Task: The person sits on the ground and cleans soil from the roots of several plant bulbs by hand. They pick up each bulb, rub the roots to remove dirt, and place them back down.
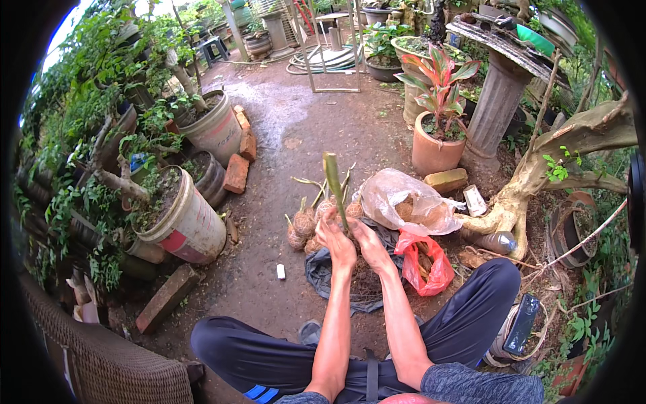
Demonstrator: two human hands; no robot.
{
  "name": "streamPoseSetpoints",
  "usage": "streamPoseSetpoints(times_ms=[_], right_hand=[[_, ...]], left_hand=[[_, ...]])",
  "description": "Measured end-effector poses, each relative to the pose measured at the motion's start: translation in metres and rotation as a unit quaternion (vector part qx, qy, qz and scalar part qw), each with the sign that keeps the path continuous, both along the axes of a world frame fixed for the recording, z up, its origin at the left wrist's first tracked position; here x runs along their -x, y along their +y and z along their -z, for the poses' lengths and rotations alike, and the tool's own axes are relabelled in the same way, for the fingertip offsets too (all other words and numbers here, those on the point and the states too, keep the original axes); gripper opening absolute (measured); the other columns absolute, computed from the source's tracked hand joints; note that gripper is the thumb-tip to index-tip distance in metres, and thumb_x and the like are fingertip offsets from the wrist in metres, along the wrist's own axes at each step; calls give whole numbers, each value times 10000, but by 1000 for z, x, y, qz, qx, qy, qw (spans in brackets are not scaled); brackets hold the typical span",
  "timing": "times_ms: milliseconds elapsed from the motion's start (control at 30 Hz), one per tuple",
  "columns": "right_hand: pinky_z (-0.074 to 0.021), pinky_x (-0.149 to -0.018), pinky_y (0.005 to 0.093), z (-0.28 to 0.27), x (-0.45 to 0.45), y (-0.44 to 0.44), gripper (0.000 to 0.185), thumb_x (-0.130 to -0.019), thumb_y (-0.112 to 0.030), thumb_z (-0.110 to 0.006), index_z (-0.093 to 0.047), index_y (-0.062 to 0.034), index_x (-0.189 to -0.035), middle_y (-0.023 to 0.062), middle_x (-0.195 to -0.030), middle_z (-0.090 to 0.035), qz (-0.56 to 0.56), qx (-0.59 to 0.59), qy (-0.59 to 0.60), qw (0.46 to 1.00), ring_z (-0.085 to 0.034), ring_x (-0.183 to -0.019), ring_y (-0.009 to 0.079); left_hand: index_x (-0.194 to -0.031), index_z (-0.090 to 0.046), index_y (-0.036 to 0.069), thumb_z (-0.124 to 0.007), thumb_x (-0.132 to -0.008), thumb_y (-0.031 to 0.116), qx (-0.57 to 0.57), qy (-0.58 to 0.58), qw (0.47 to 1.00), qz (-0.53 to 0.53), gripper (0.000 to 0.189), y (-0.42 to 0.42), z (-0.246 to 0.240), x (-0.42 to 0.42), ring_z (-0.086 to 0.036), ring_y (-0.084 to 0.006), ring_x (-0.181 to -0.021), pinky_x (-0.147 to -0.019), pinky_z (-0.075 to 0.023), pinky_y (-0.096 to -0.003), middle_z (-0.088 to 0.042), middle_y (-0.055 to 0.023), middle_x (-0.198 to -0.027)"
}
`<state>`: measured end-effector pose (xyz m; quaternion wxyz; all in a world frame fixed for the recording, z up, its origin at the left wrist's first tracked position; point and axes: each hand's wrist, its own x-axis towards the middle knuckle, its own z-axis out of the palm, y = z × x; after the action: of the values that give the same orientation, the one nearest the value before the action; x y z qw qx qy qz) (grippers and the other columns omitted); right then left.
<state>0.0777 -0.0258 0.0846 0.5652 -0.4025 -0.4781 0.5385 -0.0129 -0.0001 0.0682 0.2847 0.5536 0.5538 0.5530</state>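
A thick green plant stem (332, 184) stands nearly upright between my cupped hands. My left hand (335, 243) presses on its lower end from the left. My right hand (372, 245) closes in from the other side. Whatever is at the stem's base is hidden by the palms. Below lies dark loose soil (366, 285) on a spread black plastic bag (318, 275). Just beyond my hands sit several fibre-wrapped balls (304, 223), some with stems sticking out. A clear plastic bag of brown fibre (393, 197) and a red plastic bag (437, 278) rest to the right.
Potted plants in buckets (202, 232) and bricks (236, 173) line the left. A terracotta pot (437, 149), a plastic bottle (497, 242) and a twisted trunk (530, 182) stand at right. A phone (522, 323) lies beside my knee. A small white object (281, 271) is on the ground.
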Motion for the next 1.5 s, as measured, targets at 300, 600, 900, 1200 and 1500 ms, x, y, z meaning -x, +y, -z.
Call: streamPoseSetpoints(times_ms=[300, 600, 900, 1200, 1500], right_hand=[[-431, -984, 330, 37, 7, 17, 504, -815, -243, -752, -614, 65, -1189, 170, -1112, -676, 58, 52, 5, 997, -623, -1054, 203], [-463, -736, 256, 30, 5, 14, 174, -889, -95, -627, -661, 5, -1028, 14, -894, -644, 217, 91, 212, 949, -589, -828, 103], [-414, -979, 275, 15, 3, 13, 485, -899, -233, -692, -543, 32, -1276, 94, -1193, -611, 85, -8, 184, 979, -573, -1093, 154], [-485, -894, 311, 27, -7, 11, 254, -838, -123, -646, -640, -1, -1061, 72, -1029, -677, 65, 81, 293, 950, -634, -966, 177], [-496, -777, 277, 49, -8, 19, 181, -871, -39, -613, -624, 5, -1047, 70, -960, -656, 159, 49, 289, 943, -621, -858, 144]], left_hand=[[-1225, -507, 40, -262, -1044, 460, -28, -309, 947, 82, 518, 10, -4, 12, -495, -236, -1170, -1005, -358, -410, -565, -115, -1212], [-1193, -506, 16, -471, -1020, 264, -19, -115, 987, 107, 305, 2, -4, -5, -552, -255, -1070, -939, -423, -388, -605, -148, -1128], [-1316, -407, -7, -353, -1055, 309, -19, -129, 987, 89, 413, 4, 8, -8, -475, -280, -1223, -1051, -363, -411, -508, -181, -1281], [-1436, -261, 64, -310, -1065, 347, -60, -131, 980, 135, 470, -2, 15, -19, -426, -258, -1267, -1070, -339, -399, -437, -160, -1372], [-1437, -252, 36, -596, -957, 234, -104, -79, 987, 96, 623, -6, -1, -24, -422, -287, -1284, -1052, -359, -427, -444, -201, -1362]])
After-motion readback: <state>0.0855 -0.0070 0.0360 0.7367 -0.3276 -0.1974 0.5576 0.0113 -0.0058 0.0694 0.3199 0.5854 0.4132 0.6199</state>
